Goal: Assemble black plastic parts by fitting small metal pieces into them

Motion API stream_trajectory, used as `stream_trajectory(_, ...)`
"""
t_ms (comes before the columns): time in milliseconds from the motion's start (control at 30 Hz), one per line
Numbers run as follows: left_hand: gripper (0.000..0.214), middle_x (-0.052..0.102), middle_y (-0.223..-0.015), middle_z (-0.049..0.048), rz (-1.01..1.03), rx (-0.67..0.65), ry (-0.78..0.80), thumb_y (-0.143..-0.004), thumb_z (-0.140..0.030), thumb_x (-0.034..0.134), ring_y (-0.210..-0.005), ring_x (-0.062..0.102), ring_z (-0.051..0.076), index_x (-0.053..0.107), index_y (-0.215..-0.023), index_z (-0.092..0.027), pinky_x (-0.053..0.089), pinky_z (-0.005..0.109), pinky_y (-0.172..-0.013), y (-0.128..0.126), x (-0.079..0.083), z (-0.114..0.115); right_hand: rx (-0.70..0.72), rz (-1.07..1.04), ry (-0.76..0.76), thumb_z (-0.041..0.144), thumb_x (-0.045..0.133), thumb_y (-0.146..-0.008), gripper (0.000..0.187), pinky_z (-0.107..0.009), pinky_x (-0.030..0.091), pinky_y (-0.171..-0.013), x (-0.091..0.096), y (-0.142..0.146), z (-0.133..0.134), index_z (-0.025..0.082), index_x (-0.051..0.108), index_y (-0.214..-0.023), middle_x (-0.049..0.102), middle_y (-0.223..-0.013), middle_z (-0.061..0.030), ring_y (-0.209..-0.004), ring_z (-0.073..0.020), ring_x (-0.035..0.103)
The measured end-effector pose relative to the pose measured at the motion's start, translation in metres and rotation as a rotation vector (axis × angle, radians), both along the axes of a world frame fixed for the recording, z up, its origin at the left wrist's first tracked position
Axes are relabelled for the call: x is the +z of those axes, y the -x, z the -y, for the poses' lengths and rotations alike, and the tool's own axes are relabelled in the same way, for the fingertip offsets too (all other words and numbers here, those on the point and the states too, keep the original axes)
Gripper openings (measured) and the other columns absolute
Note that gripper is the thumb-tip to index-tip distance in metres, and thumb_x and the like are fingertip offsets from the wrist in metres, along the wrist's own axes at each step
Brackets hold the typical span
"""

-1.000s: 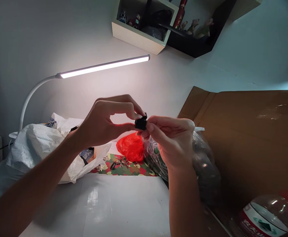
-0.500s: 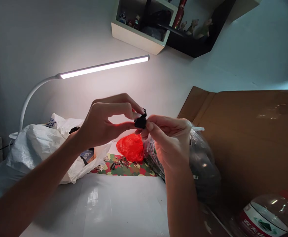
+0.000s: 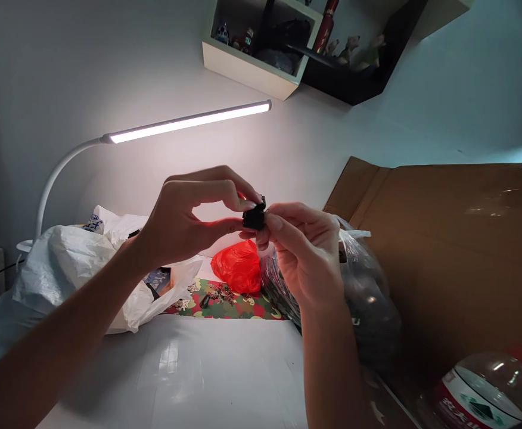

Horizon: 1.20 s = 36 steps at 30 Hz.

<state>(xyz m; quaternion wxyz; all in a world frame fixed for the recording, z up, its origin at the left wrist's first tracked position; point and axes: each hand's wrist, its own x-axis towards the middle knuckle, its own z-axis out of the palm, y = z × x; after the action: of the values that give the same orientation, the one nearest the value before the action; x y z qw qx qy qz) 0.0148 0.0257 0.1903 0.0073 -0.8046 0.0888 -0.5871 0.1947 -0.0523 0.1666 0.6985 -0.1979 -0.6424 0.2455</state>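
Observation:
A small black part (image 3: 254,218), blocky with a toothed-looking upper edge, is held up in mid-air above the table; its exact kind does not show. My left hand (image 3: 193,211) pinches it from the left, thumb below and fingertips on top. From the right, the thumb and index finger of my right hand (image 3: 308,244) are pressed together against the part's right edge. Whether a second tiny piece sits between those right fingertips is hidden. Behind and below the hands lie a red plastic bag (image 3: 236,266) and small metal-looking bits (image 3: 223,294) on a camouflage-patterned mat (image 3: 261,308).
A lit lamp (image 3: 189,122) arches over from the left. White plastic bags (image 3: 71,256) lie at the left, a full clear bag (image 3: 372,304) at the right. A cardboard box (image 3: 449,250) and a large bottle (image 3: 479,393) stand further right. In front is the white tabletop (image 3: 207,369).
My right hand has shifted slightly left, its wrist and fingers turning a little around the black part. My left hand keeps its pinch and has barely moved.

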Motion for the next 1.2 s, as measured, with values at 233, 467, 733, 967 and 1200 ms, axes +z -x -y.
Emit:
stream_trajectory(233,0.02,0.083,-0.114,0.0062,-0.022,0.025,0.024,-0.088,-0.028,0.088,-0.096,0.08,0.02,0.07,-0.085,-0.021,0.068,0.037,-0.083,0.0,-0.0016,-0.0018,-0.03,0.039,0.012,0.032,0.089,-0.083,0.011,-0.034,0.066,-0.059,0.0014,-0.0026,0.0033,0.023,0.083,-0.085,0.077,-0.066,0.0008,-0.057,-0.016,0.072)
stream_trajectory(467,0.02,0.084,-0.11,0.0046,-0.033,0.043,0.008,-0.088,-0.029,0.088,-0.093,0.08,0.017,0.071,-0.083,-0.021,0.066,0.032,-0.082,0.0016,0.0006,-0.0006,-0.087,0.057,-0.033,0.028,0.089,-0.082,0.007,-0.036,0.068,-0.061,0.0017,-0.0025,0.0042,0.024,0.085,-0.085,0.077,-0.065,0.001,-0.056,-0.0167,0.073)
stream_trajectory(733,0.018,0.083,-0.099,0.0001,-0.152,0.007,0.099,-0.089,-0.025,0.086,-0.089,0.08,0.017,0.071,-0.079,-0.026,0.068,0.033,-0.08,0.0059,0.0041,0.0017,-0.106,0.115,-0.003,0.024,0.088,-0.084,0.0,-0.032,0.066,-0.057,-0.0008,-0.0073,0.0051,0.024,0.088,-0.084,0.08,-0.068,-0.0017,-0.057,-0.0163,0.073)
stream_trajectory(967,0.016,0.082,-0.099,-0.0006,-0.126,-0.037,0.191,-0.086,-0.026,0.087,-0.088,0.079,0.018,0.072,-0.08,-0.027,0.069,0.036,-0.083,0.0061,0.0045,0.0013,0.037,0.052,0.017,0.032,0.09,-0.085,0.009,-0.033,0.066,-0.059,-0.0018,-0.0029,-0.0006,0.025,0.084,-0.087,0.078,-0.067,0.0018,-0.055,-0.014,0.07)
stream_trajectory(1200,0.018,0.081,-0.099,-0.0008,-0.158,-0.05,0.201,-0.084,-0.019,0.088,-0.088,0.079,0.017,0.072,-0.081,-0.026,0.067,0.034,-0.082,0.0081,0.0062,0.0033,0.024,0.061,0.022,0.032,0.09,-0.086,0.008,-0.033,0.066,-0.061,-0.0022,-0.0044,-0.0019,0.026,0.084,-0.088,0.079,-0.069,0.0011,-0.057,-0.0151,0.072)
